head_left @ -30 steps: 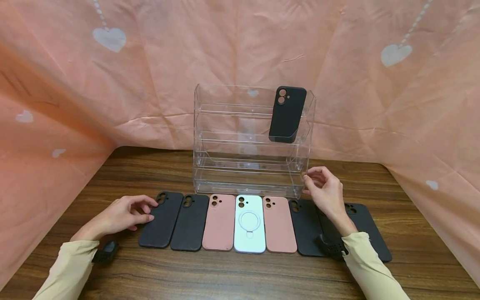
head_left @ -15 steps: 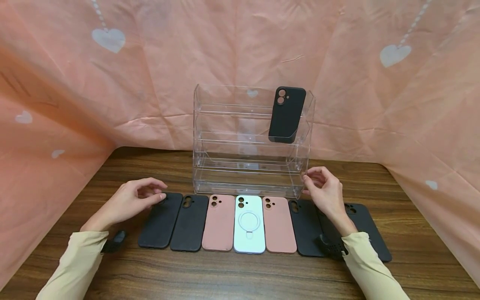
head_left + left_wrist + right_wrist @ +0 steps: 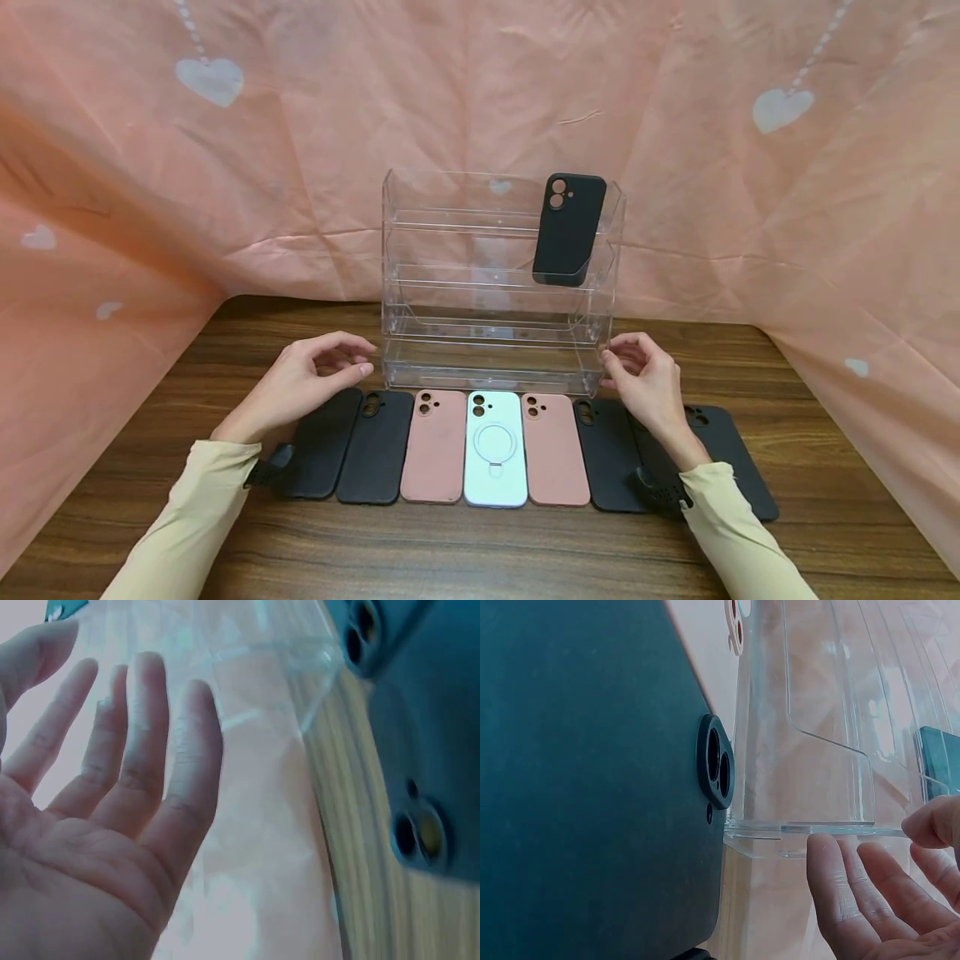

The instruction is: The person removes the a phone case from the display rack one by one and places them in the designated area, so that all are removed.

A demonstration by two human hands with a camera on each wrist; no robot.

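A clear tiered acrylic rack (image 3: 491,377) stands near the middle of the table. One black phone case (image 3: 570,225) leans upright in an upper tier at its right. My left hand (image 3: 307,379), fingers loosely extended and holding nothing, hovers by the rack's lower left side, over the leftmost black case (image 3: 321,450). In the left wrist view its fingers (image 3: 150,727) are spread and relaxed. My right hand (image 3: 648,387) touches the rack's lower right side with its fingertips; the right wrist view shows the fingers (image 3: 829,877) against the clear side wall (image 3: 810,780).
In front of the rack lies a row of phone cases: black (image 3: 375,454), pink (image 3: 435,454), white with a ring (image 3: 495,487), another pink (image 3: 558,454), and black ones at the right (image 3: 731,458), partly under my right forearm. A peach curtain (image 3: 315,167) surrounds the table.
My left hand has lifted off the leftmost black case and moved right and farther back to the rack's left side. The right hand stays at the rack's right side.
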